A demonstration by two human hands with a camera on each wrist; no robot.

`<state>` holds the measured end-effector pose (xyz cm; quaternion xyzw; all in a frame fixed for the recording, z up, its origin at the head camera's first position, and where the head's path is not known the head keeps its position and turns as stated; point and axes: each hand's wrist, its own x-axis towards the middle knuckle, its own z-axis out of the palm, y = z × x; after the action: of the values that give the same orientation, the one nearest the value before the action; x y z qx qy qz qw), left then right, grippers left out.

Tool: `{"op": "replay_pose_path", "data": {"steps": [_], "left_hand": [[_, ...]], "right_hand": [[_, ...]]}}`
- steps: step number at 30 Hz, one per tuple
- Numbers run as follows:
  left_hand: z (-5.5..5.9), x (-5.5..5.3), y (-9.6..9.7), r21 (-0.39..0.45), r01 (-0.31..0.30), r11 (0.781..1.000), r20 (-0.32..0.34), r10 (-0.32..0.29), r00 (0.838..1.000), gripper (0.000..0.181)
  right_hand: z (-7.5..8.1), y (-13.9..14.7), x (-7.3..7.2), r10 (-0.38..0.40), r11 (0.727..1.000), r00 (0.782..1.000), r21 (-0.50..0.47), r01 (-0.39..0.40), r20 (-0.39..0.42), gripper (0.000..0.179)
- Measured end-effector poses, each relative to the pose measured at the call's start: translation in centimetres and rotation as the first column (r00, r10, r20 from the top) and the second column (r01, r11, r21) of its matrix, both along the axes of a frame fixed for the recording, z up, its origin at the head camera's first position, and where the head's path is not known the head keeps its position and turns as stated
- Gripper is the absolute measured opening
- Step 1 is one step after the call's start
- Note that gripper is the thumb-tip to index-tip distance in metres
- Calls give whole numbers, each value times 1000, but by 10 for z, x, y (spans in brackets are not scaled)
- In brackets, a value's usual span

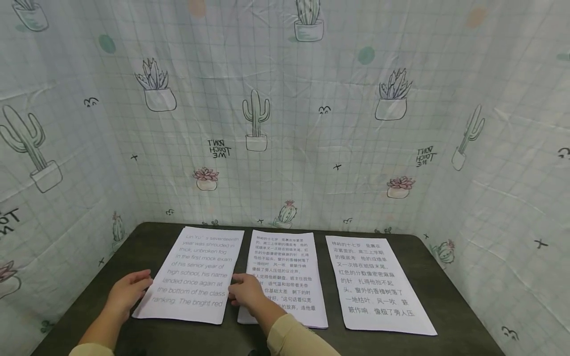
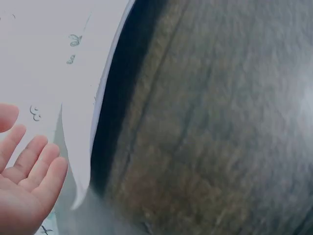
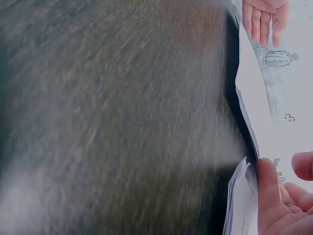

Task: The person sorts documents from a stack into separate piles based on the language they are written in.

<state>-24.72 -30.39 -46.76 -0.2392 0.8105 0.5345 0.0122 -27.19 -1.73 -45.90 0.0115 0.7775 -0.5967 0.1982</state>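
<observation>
Since the white rectangular paper stack w/ grey English print [image 1: 191,272] lies on the L part of the table btwn both hands, the relation that counts is side to side: L hand [image 1: 129,290] at its L long edge, R hand [image 1: 248,291] at its R long edge, both toward the near end. Its long axis runs front to back, far end leaning a bit R. Neither hand is clearly nearer — fingertips sit right at the edges; on the L, touching or just beside, can't tell. In the R-wrist view a finger looks to meet the paper's edge.

L hand: released, fingers loosely extended, nothing grasped. R hand: not clenched either, thumb apart from the fingers, no pinch visible.

A white paper stack w/ small dark Chinese print [image 1: 285,257] is just R of the first, its near L part hidden by the R hand & wrist. White paper w/ larger Chinese print [image 1: 374,287] lies further R, well apart from both hands.

Surface: dark wood-grained tabletop [image 1: 450,296], shadowed under the paper's bowed edge in the wrist views.

Room: pale grid-patterned cloth w/ cactus prints [image 1: 303,173] hangs behind & on both sides — lightly creased.
</observation>
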Motion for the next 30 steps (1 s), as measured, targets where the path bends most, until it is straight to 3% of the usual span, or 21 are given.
{"op": "replay_pose_path", "data": {"steps": [10,17,30], "left_hand": [[13,2,28,38,107,994,-53,-105,993,55],[10,-4,54,89,189,978,-66,-184,981,53],[6,-15,117,223,275,935,-146,-247,958,50]], "right_hand": [[1,24,-3,53,998,998,33,-51,-40,51],[-2,48,-7,49,998,995,37,-46,-83,51],[7,88,-10,36,999,997,19,-34,-70,48]]}}
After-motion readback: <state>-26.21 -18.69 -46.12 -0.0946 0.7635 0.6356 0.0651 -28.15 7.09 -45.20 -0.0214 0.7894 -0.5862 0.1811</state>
